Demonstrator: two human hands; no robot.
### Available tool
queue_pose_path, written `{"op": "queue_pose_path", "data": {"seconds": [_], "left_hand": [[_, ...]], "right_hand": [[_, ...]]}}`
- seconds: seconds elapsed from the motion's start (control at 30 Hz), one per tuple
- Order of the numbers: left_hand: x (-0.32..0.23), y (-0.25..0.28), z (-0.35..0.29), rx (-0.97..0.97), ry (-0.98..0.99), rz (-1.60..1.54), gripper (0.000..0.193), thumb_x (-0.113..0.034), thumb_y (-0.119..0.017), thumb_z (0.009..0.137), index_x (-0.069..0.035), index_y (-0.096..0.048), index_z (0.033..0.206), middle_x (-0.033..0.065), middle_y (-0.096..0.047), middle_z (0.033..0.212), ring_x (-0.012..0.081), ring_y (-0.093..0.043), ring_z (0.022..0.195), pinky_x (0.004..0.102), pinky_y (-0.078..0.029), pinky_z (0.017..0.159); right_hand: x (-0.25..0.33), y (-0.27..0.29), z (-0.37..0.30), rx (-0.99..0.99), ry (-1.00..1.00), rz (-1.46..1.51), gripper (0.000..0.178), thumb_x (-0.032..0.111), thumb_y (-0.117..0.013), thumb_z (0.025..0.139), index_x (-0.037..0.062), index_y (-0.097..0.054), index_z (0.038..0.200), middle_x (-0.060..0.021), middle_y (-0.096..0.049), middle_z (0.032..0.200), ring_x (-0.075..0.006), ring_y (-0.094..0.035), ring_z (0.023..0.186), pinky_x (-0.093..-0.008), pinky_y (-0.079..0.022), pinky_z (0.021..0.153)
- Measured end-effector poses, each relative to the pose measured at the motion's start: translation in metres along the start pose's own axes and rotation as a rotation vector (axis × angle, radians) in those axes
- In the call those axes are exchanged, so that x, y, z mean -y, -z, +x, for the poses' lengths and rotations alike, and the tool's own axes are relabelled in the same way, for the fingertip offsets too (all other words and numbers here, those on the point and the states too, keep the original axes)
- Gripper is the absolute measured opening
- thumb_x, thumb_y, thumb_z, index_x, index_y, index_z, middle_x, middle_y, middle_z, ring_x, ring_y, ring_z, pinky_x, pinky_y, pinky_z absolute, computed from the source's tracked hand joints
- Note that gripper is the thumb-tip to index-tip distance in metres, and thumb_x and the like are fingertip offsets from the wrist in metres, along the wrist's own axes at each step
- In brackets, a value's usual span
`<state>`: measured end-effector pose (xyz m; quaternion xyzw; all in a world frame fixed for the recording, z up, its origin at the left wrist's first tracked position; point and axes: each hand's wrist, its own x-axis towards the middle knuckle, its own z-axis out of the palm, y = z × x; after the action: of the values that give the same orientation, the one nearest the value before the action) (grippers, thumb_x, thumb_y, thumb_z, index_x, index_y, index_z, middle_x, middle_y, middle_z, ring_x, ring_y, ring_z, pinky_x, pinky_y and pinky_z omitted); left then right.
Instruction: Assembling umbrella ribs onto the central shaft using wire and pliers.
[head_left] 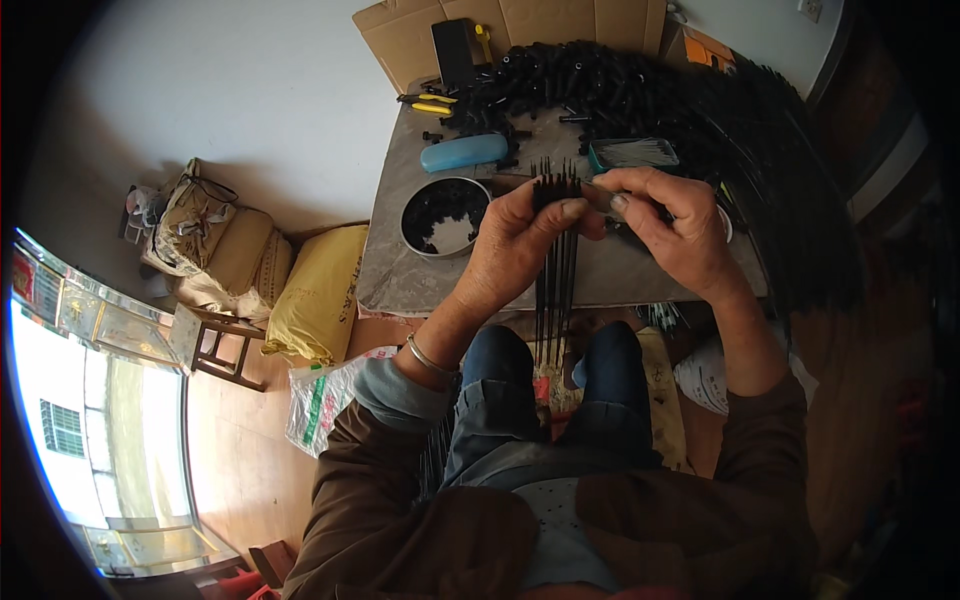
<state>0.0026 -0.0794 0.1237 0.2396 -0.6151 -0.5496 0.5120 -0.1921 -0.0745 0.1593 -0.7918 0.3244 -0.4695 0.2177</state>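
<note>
My left hand (pixel 505 245) is closed around a bundle of thin black rods (pixel 556 285). They hang upright over the near edge of the grey table (pixel 405 275), and their tips poke up above my fingers. Close beside the tips, my right hand (pixel 685 225) is closed, thumb against bent fingers, on something small and pale that I cannot make out. To the left of my left hand stands a round tin (pixel 404 228) with small black pieces inside. Behind it lies a light blue oblong case (pixel 464 152).
Black tubular parts (pixel 610 90) are heaped at the back, before a cardboard sheet (pixel 560 25). A green tray (pixel 640 153) holds thin pale sticks. Long black rods (pixel 790 180) drape over the right side. Yellow-handled pliers (pixel 430 105) lie back left; a yellow sack (pixel 325 290) stands left.
</note>
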Motion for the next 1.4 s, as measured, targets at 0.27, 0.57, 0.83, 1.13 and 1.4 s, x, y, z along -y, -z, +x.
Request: {"op": "queue_pose_path", "data": {"seconds": [0.27, 0.57, 0.83, 1.13, 1.4], "left_hand": [[-0.002, -0.003, 0.0, 0.031, -0.008, 0.047, 0.019, -0.013, -0.053, 0.096, 0.0, -0.061, 0.107, 0.0061, -0.068, 0.085, 0.0127, -0.064, 0.084, 0.0271, -0.051, 0.079], [-0.005, -0.001, -0.004, 0.019, 0.019, 0.03, 0.02, -0.015, -0.055, 0.095, -0.002, -0.062, 0.109, 0.0042, -0.068, 0.084, 0.0111, -0.064, 0.085, 0.0263, -0.05, 0.081], [-0.004, -0.005, -0.004, 0.039, -0.006, 0.028, 0.021, -0.016, -0.056, 0.095, -0.002, -0.063, 0.11, 0.0038, -0.068, 0.083, 0.0107, -0.063, 0.084, 0.0264, -0.05, 0.082], [-0.007, -0.001, -0.002, 0.019, 0.019, 0.036, 0.021, -0.016, -0.055, 0.095, -0.002, -0.063, 0.11, 0.004, -0.067, 0.084, 0.0106, -0.063, 0.084, 0.0262, -0.05, 0.082], [-0.003, 0.001, -0.001, 0.022, -0.001, 0.017, 0.018, -0.013, -0.053, 0.096, -0.001, -0.062, 0.107, 0.0047, -0.068, 0.085, 0.011, -0.062, 0.084, 0.0265, -0.049, 0.081]], "right_hand": [[0.002, 0.001, 0.0, -0.053, 0.086, -0.117, 0.01, -0.003, -0.064, 0.083, 0.0011, -0.062, 0.092, -0.003, -0.061, 0.076, -0.0073, -0.057, 0.062, -0.0219, -0.044, 0.053], [-0.041, 0.015, 0.027, -0.214, 0.101, -0.304, 0.008, 0.003, -0.068, 0.082, 0.0047, -0.065, 0.089, -0.002, -0.058, 0.077, -0.0103, -0.056, 0.064, -0.0237, -0.044, 0.056], [-0.197, 0.027, 0.036, -0.136, -0.184, -0.76, 0.009, 0.023, -0.069, 0.075, 0.015, -0.072, 0.077, -0.0005, -0.07, 0.081, -0.0215, -0.065, 0.076, -0.0372, -0.041, 0.074], [-0.099, 0.015, 0.041, -0.176, -0.192, -0.03, 0.008, 0.014, -0.069, 0.081, 0.0065, -0.068, 0.081, -0.0015, -0.062, 0.074, -0.0164, -0.06, 0.074, -0.0282, -0.043, 0.073], [0.005, 0.007, 0.008, -0.003, 0.138, -0.17, 0.009, 0.001, -0.068, 0.079, 0.004, -0.067, 0.087, -0.0002, -0.057, 0.071, -0.0104, -0.051, 0.062, -0.0269, -0.042, 0.063]]}}
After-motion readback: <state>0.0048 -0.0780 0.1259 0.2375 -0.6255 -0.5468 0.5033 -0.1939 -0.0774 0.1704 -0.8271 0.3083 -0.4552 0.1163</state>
